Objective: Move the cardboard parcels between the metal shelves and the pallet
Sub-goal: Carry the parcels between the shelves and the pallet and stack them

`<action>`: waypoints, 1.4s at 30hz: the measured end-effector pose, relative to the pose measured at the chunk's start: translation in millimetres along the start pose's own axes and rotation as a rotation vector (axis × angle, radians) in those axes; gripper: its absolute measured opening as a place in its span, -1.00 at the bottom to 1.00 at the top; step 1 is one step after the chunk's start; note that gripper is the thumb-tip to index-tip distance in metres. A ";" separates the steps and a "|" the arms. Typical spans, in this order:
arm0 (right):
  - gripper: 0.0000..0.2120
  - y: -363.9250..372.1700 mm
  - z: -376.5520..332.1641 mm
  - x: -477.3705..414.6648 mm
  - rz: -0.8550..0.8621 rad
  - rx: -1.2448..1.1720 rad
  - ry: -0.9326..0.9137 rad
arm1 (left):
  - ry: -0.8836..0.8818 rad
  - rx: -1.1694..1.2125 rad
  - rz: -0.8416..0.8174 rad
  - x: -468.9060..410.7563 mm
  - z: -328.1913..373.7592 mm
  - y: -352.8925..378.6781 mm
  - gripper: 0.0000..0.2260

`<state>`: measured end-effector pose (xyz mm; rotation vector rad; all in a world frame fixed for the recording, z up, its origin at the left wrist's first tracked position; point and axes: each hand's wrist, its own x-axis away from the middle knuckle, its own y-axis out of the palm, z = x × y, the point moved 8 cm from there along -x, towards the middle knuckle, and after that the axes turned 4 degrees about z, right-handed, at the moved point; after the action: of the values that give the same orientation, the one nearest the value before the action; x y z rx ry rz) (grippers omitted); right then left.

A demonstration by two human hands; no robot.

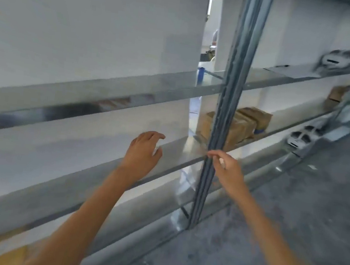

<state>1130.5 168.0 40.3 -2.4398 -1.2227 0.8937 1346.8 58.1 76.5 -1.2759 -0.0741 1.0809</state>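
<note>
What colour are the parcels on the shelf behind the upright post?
The parcels are tan-brown cardboard; the head view shows them, blurred.

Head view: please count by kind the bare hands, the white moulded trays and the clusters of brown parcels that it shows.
Hands: 2, left hand, right hand
White trays: 2, upper tray, lower tray
Parcel clusters: 2, near cluster, far cluster; single boxes too blurred
Total: 6

Even bright daylight, heavy motion blur throughout, wide-angle bending at edges, soft shadows
</note>
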 end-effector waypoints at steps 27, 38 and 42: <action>-0.67 -330.9 379.7 -162.7 0.277 0.057 0.338 | 0.169 0.281 -0.269 -288.8 286.2 408.2 -0.74; -0.85 -328.3 468.3 -361.9 0.095 0.098 0.361 | 0.011 0.322 -0.198 -448.6 271.0 506.8 -0.75; -0.84 -316.6 495.4 -408.1 0.041 0.070 0.354 | -0.040 0.281 -0.245 -474.0 264.3 543.4 -0.72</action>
<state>433.2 20.0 -23.3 -2.4383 -1.0002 0.4751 607.8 -126.7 -21.9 -0.9648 -0.1024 0.8713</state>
